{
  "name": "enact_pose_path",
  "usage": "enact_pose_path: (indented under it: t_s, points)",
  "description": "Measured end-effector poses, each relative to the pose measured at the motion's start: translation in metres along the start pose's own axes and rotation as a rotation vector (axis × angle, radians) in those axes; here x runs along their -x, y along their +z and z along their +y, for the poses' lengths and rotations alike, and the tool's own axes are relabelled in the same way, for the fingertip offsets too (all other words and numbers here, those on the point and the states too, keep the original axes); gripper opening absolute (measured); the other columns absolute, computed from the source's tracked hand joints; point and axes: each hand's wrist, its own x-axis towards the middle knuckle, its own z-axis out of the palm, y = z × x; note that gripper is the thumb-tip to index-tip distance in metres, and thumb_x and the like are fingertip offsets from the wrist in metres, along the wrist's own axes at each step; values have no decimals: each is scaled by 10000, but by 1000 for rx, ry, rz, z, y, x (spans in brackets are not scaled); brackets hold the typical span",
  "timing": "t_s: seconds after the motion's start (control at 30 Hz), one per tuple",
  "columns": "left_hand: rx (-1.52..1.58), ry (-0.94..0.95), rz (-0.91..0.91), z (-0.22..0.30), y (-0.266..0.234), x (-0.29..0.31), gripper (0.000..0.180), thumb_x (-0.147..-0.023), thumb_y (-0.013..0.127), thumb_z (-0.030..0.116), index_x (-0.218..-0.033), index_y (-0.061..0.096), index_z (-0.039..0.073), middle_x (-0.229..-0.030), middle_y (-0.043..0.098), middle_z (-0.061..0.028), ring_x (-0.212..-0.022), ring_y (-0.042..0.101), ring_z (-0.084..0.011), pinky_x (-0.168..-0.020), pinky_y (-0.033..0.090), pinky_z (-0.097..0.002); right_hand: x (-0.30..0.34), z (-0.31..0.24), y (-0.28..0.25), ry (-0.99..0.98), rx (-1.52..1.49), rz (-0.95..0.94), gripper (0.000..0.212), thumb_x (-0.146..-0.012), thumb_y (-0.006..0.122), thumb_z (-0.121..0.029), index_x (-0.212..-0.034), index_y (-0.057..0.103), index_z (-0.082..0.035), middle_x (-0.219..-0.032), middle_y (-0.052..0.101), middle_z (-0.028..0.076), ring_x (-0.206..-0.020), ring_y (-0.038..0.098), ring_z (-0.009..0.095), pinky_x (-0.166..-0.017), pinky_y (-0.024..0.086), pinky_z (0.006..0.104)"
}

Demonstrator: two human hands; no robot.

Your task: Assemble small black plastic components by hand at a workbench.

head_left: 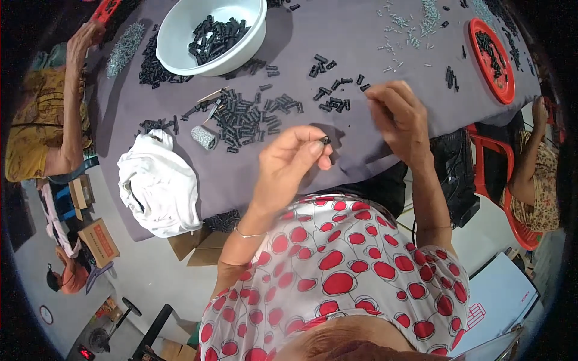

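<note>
My left hand (295, 156) is closed in a pinch over the table's near edge, a small black plastic part (326, 140) between thumb and fingers. To its right my right hand (398, 117) is curled and slightly blurred, its fingertips beside a small black cylinder (365, 88); whether they grip it I cannot tell. Just left of those fingertips lies a loose group of short black cylinders (334, 103). A larger heap of the same black parts (238, 120) spreads beyond my left hand, with a grey speckled roll (203, 138) at its left edge.
The table has a grey-purple cloth (355, 36). On it are a white basin (256, 45) of black parts, a red tray (504, 95), scattered small springs (415, 36) and a bundled white cloth (159, 186). Other people sit left and right; a red chair (524, 237) stands right.
</note>
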Motion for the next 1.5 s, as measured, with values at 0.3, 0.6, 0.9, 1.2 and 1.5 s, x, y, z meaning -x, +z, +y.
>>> enact_pose_path:
  t_s: [0.3, 0.6, 0.9, 1.2, 1.5]
  points:
    - [-76, -106, 34, -11, -4, -4, 203, -926, 569, 162, -1039, 574, -5, -914, 638, -69, -751, 606, -103, -718, 508, -258, -2, -6, 21, -130, 128, -113, 309, -701, 661, -23, -984, 566, -105, -862, 507, 59, -817, 534, 278, -656, 439, 381]
    - [-42, -61, 1, -13, -4, -3, 183, -931, 550, 98, -1061, 558, -30, -910, 597, -40, -775, 562, -72, -718, 472, -207, 8, -6, 19, -49, 9, -139, 347, -713, 645, -17, -1028, 525, -99, -840, 473, 85, -768, 527, 301, -635, 446, 392]
    - [-75, -40, 8, -13, -3, -4, 180, -926, 558, 96, -1054, 561, -31, -899, 599, -38, -761, 566, -76, -707, 475, -208, 12, -7, 19, -43, 49, -151, 310, -721, 614, 0, -996, 509, -98, -837, 477, 99, -768, 526, 314, -626, 442, 401]
    - [-81, -22, 13, -14, -3, -3, 180, -926, 560, 100, -1055, 566, -24, -881, 599, -24, -759, 564, -66, -703, 473, -201, 12, -13, 5, -8, -48, -208, 216, -764, 600, -1, -953, 531, -80, -785, 514, 114, -669, 540, 344, -566, 439, 409]
    - [-123, -28, 55, -15, -4, -5, 199, -920, 573, 141, -1031, 575, -25, -881, 638, -71, -736, 600, -110, -708, 509, -258, 6, -14, 1, 506, -840, -293, 84, -822, 636, -39, -896, 599, -21, -787, 610, 16, -676, 569, 81, -566, 462, 233]
